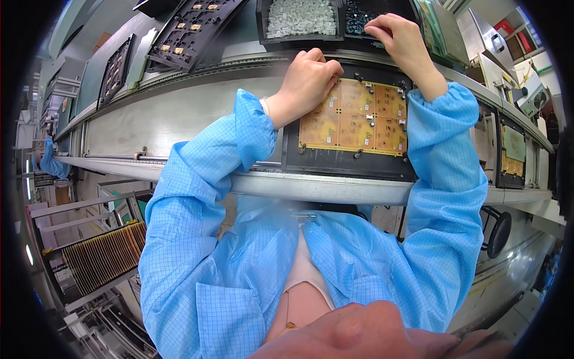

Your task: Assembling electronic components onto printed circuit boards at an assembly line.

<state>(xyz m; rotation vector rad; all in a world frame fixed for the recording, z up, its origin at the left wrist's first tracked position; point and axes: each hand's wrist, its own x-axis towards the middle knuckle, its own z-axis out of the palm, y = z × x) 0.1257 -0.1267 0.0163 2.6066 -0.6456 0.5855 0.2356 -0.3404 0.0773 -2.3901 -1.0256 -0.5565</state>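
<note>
A yellow-brown circuit board panel (354,122) with several white and dark small parts on it lies in a black carrier frame (317,160) on the conveyor. At the board's far left corner is my left hand (306,84), its fingers pinched together; whatever they hold is hidden. My right hand (399,40) reaches past the far edge of the carrier to a black bin of small dark components (359,24). Thumb and forefinger are closed at that bin's edge, and I cannot make out what is between them. Left of it stands a bin of white plastic connectors (301,19).
The metal conveyor rail (335,182) runs along the near side. Black trays holding boards (188,33) lean at the far left. Greenish panels (442,36) stand at the far right. Another carrier (512,149) sits on the line to the right. A slotted board rack (104,257) stands lower left.
</note>
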